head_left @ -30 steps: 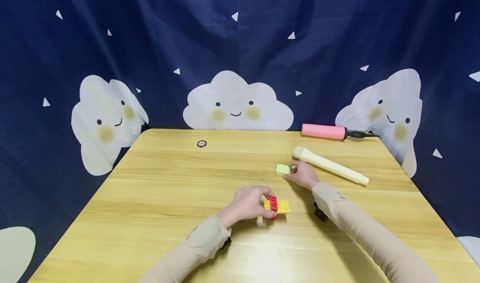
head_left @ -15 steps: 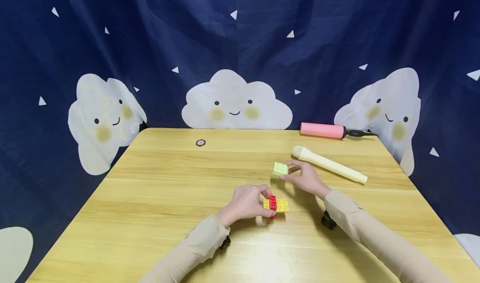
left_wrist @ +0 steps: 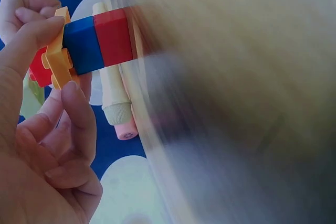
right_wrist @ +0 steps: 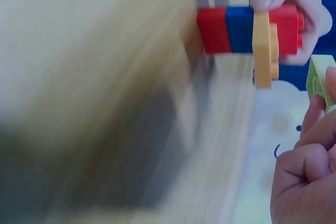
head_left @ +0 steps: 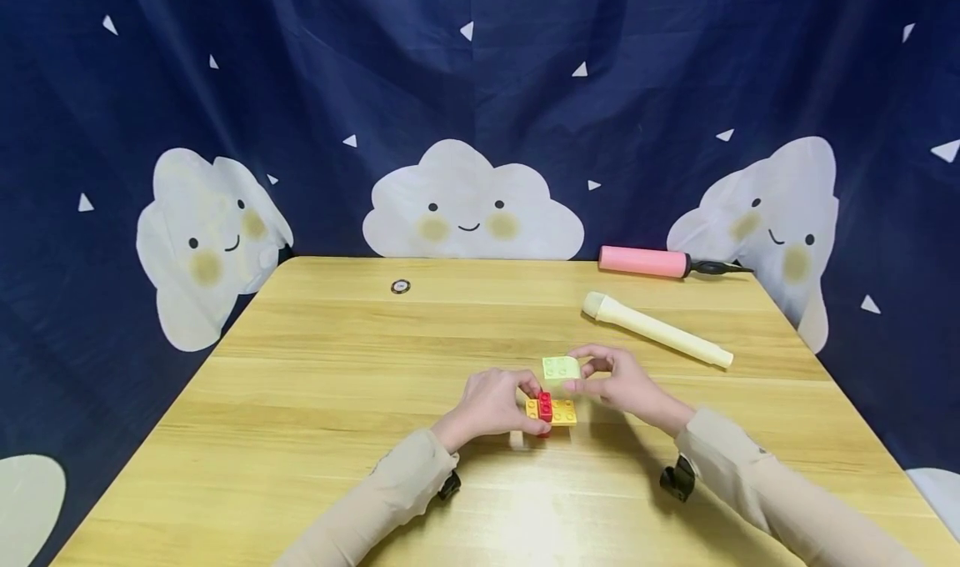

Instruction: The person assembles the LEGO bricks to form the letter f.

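Note:
A small stack of toy building blocks stands on the table in front of me. In the left wrist view a red brick [left_wrist: 113, 36] is at its base, with a blue brick [left_wrist: 83, 45] above it. Over these sits a wide yellow-orange brick [head_left: 565, 413], topped by a narrow red brick [head_left: 545, 406]. My left hand [head_left: 489, 406] pinches the stack from its left side between thumb and fingers. Just behind the stack, my right hand [head_left: 622, 386] holds a pale green brick [head_left: 558, 368] by its right end, apart from the stack and above the table.
A cream microphone-shaped stick [head_left: 660, 329] lies slantwise behind my right hand. Farther back is a pink hand pump [head_left: 643, 262] with a black nozzle. A round dark-rimmed chip [head_left: 401, 287] lies at the back of the wooden table [head_left: 315, 367]. A blue curtain hangs behind.
My right hand has lifted the pale green brick off the table and brought it nearer, close behind the stack. My left hand keeps its grip on the stack in place.

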